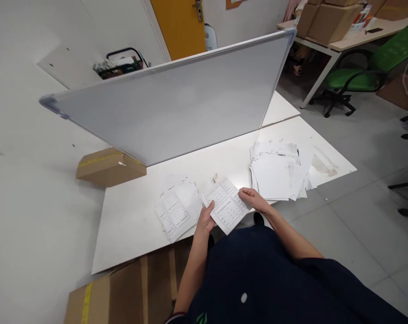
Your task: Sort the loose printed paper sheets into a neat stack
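Observation:
A printed paper sheet (228,208) with boxed sections is held between my two hands, over the front edge of the white table. My left hand (206,218) pinches its left edge, thumb on top. At the upper right edge, my right hand (252,198) grips it with closed fingers. Whether it is one sheet or several together I cannot tell. To the left lies a stack of similar printed sheets (177,211). On the right, a larger messy pile of mostly blank white papers (274,173) rests on the table. A small beige object (216,178) sits just behind the held sheet.
A whiteboard (177,103) stands along the back of the white table (123,229). A cardboard box (111,166) is at its left end, and a larger carton (123,292) is below. A green chair (355,76) and a desk with boxes (328,22) stand at the far right.

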A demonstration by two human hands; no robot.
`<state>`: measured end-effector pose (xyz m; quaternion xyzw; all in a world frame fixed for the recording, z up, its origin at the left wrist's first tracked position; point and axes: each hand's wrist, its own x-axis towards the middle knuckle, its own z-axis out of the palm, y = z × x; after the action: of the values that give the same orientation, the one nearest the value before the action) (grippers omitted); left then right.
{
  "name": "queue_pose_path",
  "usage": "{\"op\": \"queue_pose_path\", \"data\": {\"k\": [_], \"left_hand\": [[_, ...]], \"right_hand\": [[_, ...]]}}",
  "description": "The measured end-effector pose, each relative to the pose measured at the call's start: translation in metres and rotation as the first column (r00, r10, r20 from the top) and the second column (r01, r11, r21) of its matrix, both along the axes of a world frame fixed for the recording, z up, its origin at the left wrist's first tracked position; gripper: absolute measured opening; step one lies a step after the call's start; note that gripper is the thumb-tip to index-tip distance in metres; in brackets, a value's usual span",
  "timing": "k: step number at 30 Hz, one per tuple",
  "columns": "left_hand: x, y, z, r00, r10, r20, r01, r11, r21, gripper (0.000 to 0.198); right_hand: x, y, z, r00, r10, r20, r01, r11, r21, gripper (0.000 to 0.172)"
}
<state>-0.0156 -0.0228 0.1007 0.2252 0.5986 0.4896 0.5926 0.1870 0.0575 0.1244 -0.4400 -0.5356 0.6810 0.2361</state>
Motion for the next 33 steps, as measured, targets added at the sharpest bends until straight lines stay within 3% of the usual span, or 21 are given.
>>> {"op": "queue_pose_path", "data": {"k": [2, 4, 5, 8, 9, 11, 14, 17, 22, 25, 30, 33], "left_hand": [[-0.002, -0.001, 0.001, 1.0, 0.015, -0.014, -0.014, 1.0, 0.009, 0.057], [-0.005, -0.003, 0.002, 0.999, 0.026, -0.035, -0.025, 1.0, 0.012, 0.055], [-0.007, -0.003, 0.002, 0.998, 0.036, -0.056, -0.035, 0.999, 0.01, 0.054], [-0.009, -0.005, 0.001, 0.991, 0.054, -0.125, -0.054, 0.999, 0.004, 0.051], [-0.009, -0.005, 0.0, 0.988, 0.053, -0.143, -0.053, 0.999, 0.004, 0.051], [-0.007, -0.006, -0.002, 0.985, 0.048, -0.168, -0.048, 0.999, 0.0, 0.05], [-0.005, -0.006, -0.004, 0.98, 0.049, -0.192, -0.053, 0.998, -0.016, 0.051], [-0.005, -0.007, -0.001, 0.98, 0.041, -0.193, -0.049, 0.998, -0.038, 0.052], [-0.008, -0.007, 0.009, 0.994, 0.102, -0.035, -0.104, 0.992, -0.068, 0.053], [-0.01, -0.004, 0.014, 0.987, 0.151, 0.063, -0.144, 0.985, -0.095, 0.053], [-0.009, -0.001, 0.02, 0.988, 0.132, 0.081, -0.124, 0.988, -0.093, 0.051], [-0.008, -0.001, 0.022, 0.989, 0.134, 0.061, -0.129, 0.988, -0.081, 0.049]], "right_hand": [[0.005, 0.005, -0.013, 0.996, 0.03, 0.089, -0.029, 1.0, -0.007, 0.035], [0.015, 0.017, -0.028, 0.95, -0.057, 0.306, 0.033, 0.996, 0.081, 0.036], [0.022, 0.025, -0.036, 0.882, -0.16, 0.444, 0.091, 0.981, 0.173, 0.035], [0.041, 0.046, -0.063, 0.496, -0.485, 0.721, 0.149, 0.865, 0.479, 0.039], [0.045, 0.052, -0.071, 0.393, -0.526, 0.754, 0.125, 0.843, 0.522, 0.045], [0.051, 0.057, -0.087, 0.29, -0.531, 0.796, 0.076, 0.842, 0.534, 0.054], [0.052, 0.058, -0.102, 0.274, -0.506, 0.817, 0.027, 0.854, 0.52, 0.049], [0.052, 0.056, -0.103, 0.289, -0.517, 0.806, 0.029, 0.846, 0.532, 0.04], [0.061, 0.06, -0.086, 0.356, -0.471, 0.807, 0.04, 0.871, 0.49, 0.038], [0.067, 0.063, -0.074, 0.353, -0.426, 0.833, 0.074, 0.9, 0.429, 0.037], [0.069, 0.062, -0.063, 0.339, -0.306, 0.889, 0.146, 0.951, 0.272, 0.032], [0.065, 0.058, -0.054, 0.325, -0.387, 0.863, 0.11, 0.922, 0.372, 0.032]]}}
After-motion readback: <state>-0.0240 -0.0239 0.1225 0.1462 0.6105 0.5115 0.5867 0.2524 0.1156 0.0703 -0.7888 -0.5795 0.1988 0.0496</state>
